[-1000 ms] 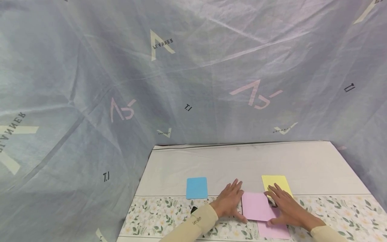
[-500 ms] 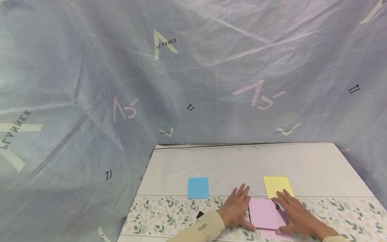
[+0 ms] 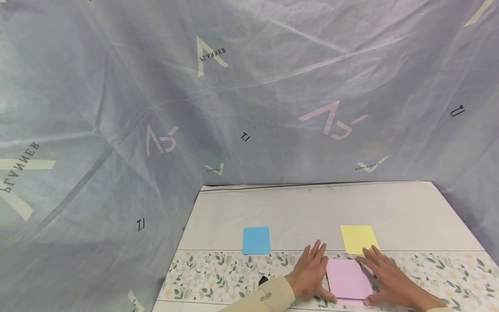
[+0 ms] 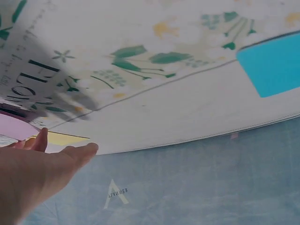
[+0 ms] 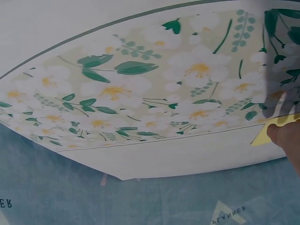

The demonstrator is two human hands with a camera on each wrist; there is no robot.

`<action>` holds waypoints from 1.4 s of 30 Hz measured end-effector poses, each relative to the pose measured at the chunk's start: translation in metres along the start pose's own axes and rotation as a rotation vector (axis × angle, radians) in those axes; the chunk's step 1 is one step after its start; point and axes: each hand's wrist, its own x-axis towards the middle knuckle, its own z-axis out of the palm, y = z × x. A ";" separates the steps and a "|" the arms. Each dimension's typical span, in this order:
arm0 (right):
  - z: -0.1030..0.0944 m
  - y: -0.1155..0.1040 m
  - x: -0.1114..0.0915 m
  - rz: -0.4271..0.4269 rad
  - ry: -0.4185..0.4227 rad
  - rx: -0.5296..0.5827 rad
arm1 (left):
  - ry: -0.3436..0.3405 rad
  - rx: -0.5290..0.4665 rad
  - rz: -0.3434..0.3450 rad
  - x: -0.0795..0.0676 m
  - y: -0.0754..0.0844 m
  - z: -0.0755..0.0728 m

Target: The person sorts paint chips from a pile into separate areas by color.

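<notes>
Both hands hold a flat pink square [image 3: 348,278] with a dark edge along its left side, low over the near part of the table. My left hand [image 3: 311,272] lies along its left side, fingers pointing away, thumb at the near left corner. On the other side my right hand [image 3: 387,279] spans the right edge, a finger by the far corner and the thumb at the near one. Below it a strip of another pink square [image 3: 351,302] shows; the rest of that one is hidden. Fingertips of the right hand overlap the yellow square [image 3: 358,238] in the head view.
A blue square [image 3: 256,240] with rounded corners lies to the left on the white band of the table cover. The flowered band [image 3: 210,277] runs across the near part. Blue-grey printed cloth [image 3: 249,95] hangs behind and at both sides.
Both hands have brought the upper pink square nearer and a little to the right. It now covers most of the lower pink square, which showed more before.
</notes>
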 end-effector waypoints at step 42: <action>0.000 0.009 -0.011 0.018 -0.022 -0.060 | 0.045 0.073 -0.027 0.008 0.019 0.015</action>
